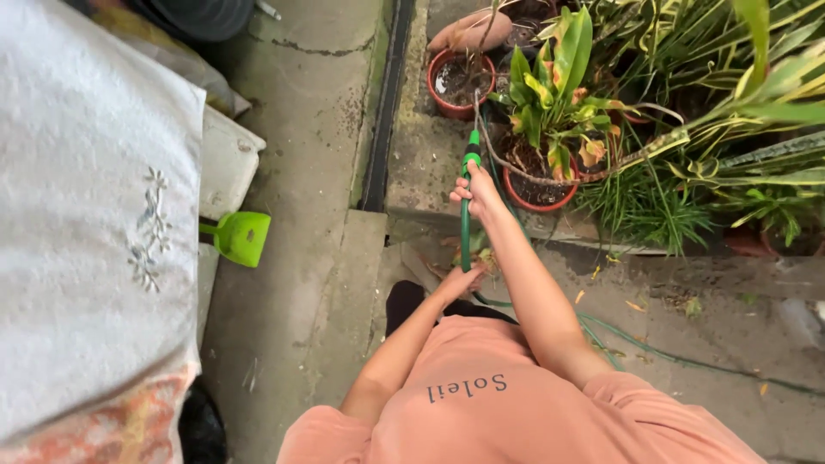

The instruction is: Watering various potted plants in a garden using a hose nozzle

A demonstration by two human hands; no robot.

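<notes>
My right hand (pixel 478 191) was wrapped tight around the green hose (pixel 465 225) near its nozzle, while my left hand (pixel 458 280) closed its grip on the same hose lower down, just above the concrete floor (pixel 301 283). The nozzle pointed at a red pot (pixel 460 83) holding wet soil on the raised ledge, with a second red pot (pixel 540 185) of green-and-yellow leaves touching my right knuckles' side and long striped leaves crowding beyond. A green plastic scoop (pixel 241 236) lay well apart, beside the white cloth (pixel 86 215) at the floor's left edge.
</notes>
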